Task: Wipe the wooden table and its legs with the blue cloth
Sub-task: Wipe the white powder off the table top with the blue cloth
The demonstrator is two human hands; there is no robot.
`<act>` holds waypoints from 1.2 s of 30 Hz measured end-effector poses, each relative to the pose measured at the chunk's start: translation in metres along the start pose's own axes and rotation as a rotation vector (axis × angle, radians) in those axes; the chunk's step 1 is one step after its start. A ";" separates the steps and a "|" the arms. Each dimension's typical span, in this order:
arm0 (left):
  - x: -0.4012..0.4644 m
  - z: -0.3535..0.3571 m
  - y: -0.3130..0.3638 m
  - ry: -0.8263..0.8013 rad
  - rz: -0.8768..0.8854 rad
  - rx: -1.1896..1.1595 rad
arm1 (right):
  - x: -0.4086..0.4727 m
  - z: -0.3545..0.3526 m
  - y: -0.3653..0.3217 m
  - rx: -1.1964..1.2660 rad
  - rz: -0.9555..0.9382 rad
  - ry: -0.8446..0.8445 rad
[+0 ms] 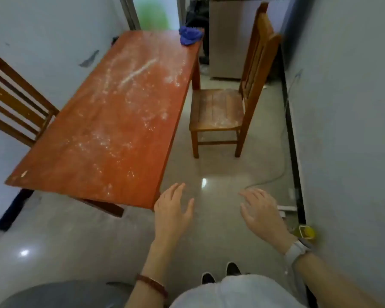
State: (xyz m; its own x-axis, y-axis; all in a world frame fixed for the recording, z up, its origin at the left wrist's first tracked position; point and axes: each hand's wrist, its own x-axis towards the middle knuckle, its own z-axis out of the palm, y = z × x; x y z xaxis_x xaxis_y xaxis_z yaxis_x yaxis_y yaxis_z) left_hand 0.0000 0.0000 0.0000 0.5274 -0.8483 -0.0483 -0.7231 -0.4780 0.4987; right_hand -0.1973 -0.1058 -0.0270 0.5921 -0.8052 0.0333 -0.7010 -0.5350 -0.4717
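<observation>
**A:** Where was the crumpled blue cloth (189,35) located?

**B:** It lay on the far right corner of the long reddish-orange wooden desk (111,121), well apart from both hands. White powder was scattered across the desk top.

**A:** And what was the position of the hands?

**B:** The left hand (172,210) hovered just beside the near right corner of the desk, above the glossy grey tiled floor (220,174). Its fingers (178,190) were straight and slightly apart, gripping nothing. The right hand (261,211) hovered to the right of it, palm down, fingers relaxed and spread, likewise holding nothing. A brown bead bracelet (152,283) sat on the left wrist, and a grey-strapped watch (297,250) on the right.

**A:** What about surrounding items?

**B:** A brown slatted wooden chair (218,112) stood beside the right edge of the desk, its seat dusted with powder. A second wooden chair back (16,96) showed at the left, between the desk and the pale wall. A grey cabinet (229,38) stood beyond the far end.
</observation>
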 end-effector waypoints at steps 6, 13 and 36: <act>0.032 0.049 0.032 -0.208 0.048 0.013 | -0.004 0.011 0.057 -0.011 0.226 -0.073; 0.148 0.100 0.127 -0.335 0.218 0.074 | 0.078 -0.031 0.137 0.157 0.439 -0.065; 0.627 0.138 0.510 -0.134 0.786 0.058 | 0.520 -0.269 0.390 0.180 0.537 0.200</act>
State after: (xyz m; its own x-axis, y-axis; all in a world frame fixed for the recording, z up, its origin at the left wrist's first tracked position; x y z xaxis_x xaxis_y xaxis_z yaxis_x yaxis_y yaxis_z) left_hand -0.0992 -0.8074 0.1040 -0.2016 -0.9603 0.1928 -0.8850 0.2629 0.3842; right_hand -0.2699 -0.8020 0.0438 0.0756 -0.9927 -0.0938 -0.7926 -0.0027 -0.6098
